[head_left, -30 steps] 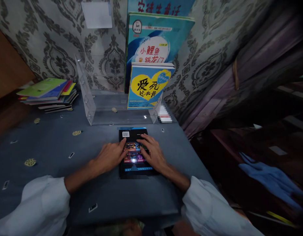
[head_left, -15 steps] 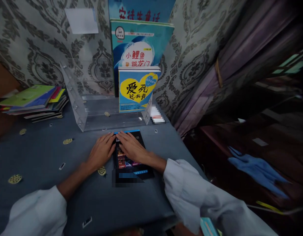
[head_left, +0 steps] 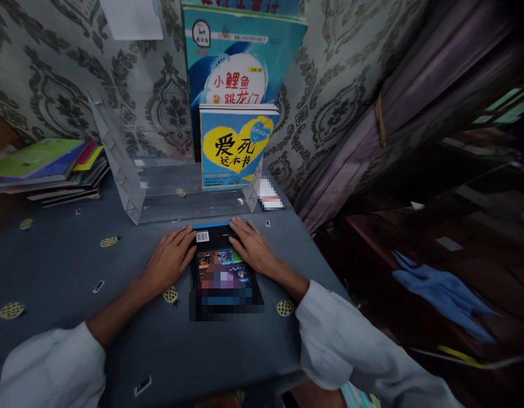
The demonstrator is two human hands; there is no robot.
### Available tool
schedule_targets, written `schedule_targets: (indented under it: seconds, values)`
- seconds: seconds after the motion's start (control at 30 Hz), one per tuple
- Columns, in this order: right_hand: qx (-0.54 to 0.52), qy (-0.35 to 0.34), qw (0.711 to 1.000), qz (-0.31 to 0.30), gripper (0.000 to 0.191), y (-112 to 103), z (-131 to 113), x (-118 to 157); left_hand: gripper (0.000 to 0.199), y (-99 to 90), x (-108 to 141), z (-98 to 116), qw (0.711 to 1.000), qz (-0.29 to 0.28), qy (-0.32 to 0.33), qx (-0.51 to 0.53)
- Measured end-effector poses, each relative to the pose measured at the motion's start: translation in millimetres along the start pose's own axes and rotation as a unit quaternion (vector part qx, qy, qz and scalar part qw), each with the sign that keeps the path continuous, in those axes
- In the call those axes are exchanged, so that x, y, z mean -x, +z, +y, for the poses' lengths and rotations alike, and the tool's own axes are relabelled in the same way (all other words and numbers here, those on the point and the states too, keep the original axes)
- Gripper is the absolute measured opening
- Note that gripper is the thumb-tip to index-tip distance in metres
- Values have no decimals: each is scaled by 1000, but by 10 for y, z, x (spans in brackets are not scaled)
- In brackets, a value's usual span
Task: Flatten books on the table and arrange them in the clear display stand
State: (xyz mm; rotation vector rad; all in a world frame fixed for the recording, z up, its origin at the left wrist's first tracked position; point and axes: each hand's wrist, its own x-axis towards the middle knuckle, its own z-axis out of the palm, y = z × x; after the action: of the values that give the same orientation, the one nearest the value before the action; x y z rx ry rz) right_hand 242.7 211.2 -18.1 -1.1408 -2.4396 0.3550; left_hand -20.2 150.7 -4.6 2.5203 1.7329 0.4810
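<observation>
A black book (head_left: 223, 241) with a blue edge, a barcode and small colour pictures lies flat on the grey-blue tablecloth (head_left: 228, 351). Along its left edge rests my left hand (head_left: 171, 255), fingers stretched out and nearly together. My right hand (head_left: 255, 247) lies at the upper right edge, its fingers spread and touching the cover. Neither hand grips anything. Behind them, a clear acrylic rack (head_left: 189, 211) holds upright books at its right end: a blue and yellow one (head_left: 228, 175) in front, a teal one (head_left: 238, 51) behind it.
A stack of colourful books (head_left: 41, 164) lies at the back left. A small white item (head_left: 270, 194), blurred out, is beside the rack's right end. To the right, past the table edge, are a purple curtain (head_left: 342, 164) and a blue cloth (head_left: 440, 294).
My right hand has slid off the book's middle to its right edge, uncovering the barcode and pictures. My left hand has shifted slightly left. The view has moved closer.
</observation>
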Motion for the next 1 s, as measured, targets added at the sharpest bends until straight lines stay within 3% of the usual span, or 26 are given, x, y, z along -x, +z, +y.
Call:
schedule_targets:
  seconds: [0.23,0.43,0.63,0.77,1.0]
  values:
    - [-19,17,1000,6,46,-25,65,19,46,-15,75,-129,999,-17,31,36]
    - [-24,18,999,15,45,-10,61,37,44,12,121,-197,994,36,71,71]
    - [-35,16,999,14,46,-24,72,44,35,-36,115,-133,981,94,145,92]
    - [-44,16,999,20,46,-14,77,45,33,-108,124,-53,969,98,203,104]
    - [-64,1,997,43,47,-19,109,130,29,-64,180,-17,971,127,197,48]
